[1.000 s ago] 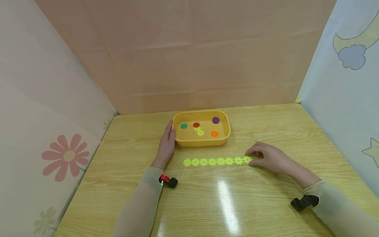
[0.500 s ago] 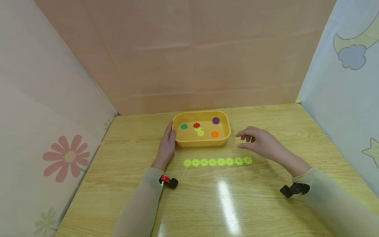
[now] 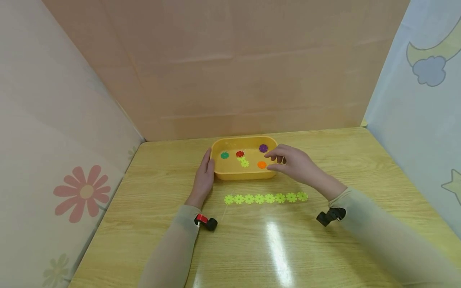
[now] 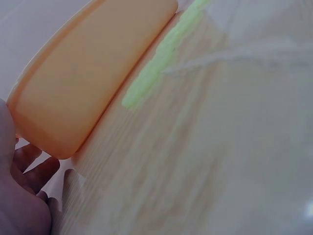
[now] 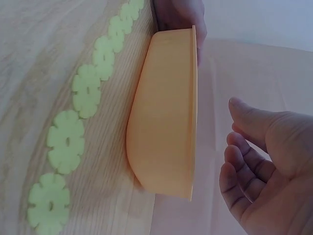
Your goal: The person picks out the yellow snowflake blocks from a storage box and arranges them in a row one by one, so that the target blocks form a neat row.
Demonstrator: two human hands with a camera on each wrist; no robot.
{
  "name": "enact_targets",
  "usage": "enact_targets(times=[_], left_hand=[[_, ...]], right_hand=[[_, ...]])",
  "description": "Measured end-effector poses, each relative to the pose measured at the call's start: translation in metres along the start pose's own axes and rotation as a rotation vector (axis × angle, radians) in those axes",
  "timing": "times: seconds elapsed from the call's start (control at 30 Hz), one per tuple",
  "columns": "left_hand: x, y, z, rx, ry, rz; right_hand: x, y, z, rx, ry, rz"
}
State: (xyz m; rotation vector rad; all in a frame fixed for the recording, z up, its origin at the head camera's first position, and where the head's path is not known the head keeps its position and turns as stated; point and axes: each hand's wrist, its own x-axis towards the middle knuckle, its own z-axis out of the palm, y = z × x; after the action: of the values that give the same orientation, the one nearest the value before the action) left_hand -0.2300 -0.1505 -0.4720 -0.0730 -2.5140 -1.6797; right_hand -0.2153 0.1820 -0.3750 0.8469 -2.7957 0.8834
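A yellow plastic tub (image 3: 245, 176) stands on the table with flower-shaped plastic discs inside: green (image 3: 225, 155), red (image 3: 239, 154), purple (image 3: 263, 148) and orange (image 3: 261, 165), plus overlapping yellow-green ones (image 3: 245, 163). My left hand (image 3: 203, 182) rests along the tub's left side with its fingers fairly straight. Over the tub's right rim hovers my right hand (image 3: 293, 162), fingers bent and thumb apart, holding nothing; its fingertips overlap the tub's inside near the orange and purple discs. In front of the tub lies a straight row of several yellow-green flower discs (image 3: 270, 198), seen closely in the right wrist view.
The wood-grain table (image 3: 162, 248) carries a bright light reflection in front of the row. A pinkish-brown back panel (image 3: 230, 72) and pale printed side panels (image 3: 414, 120) enclose the table. Both wrists wear small black cameras (image 3: 210, 224).
My right hand has let go of the right end of the disc row and moved up and left, over the tub's right rim. My left hand stays at the tub's side.
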Motion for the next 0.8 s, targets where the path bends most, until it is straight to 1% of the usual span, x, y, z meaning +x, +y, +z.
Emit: enact_targets(times=[0.27,0.4,0.5,0.73,0.8], left_hand=[[0.000,-0.002,-0.001,-0.002,0.006,0.014],[-0.001,-0.003,-0.001,0.002,0.003,0.003],[-0.001,-0.003,-0.001,0.002,0.003,-0.001],[0.002,-0.003,0.000,0.003,0.003,0.006],[0.002,-0.003,0.000,0.000,0.004,0.004]], right_hand=[[0.031,-0.007,0.013,0.030,-0.027,0.008],[0.044,-0.010,0.022,0.022,-0.045,0.019],[0.052,-0.012,0.027,0.023,-0.058,0.044],[0.068,-0.007,0.039,0.004,-0.085,0.085],[0.073,-0.004,0.043,0.002,-0.092,0.085]])
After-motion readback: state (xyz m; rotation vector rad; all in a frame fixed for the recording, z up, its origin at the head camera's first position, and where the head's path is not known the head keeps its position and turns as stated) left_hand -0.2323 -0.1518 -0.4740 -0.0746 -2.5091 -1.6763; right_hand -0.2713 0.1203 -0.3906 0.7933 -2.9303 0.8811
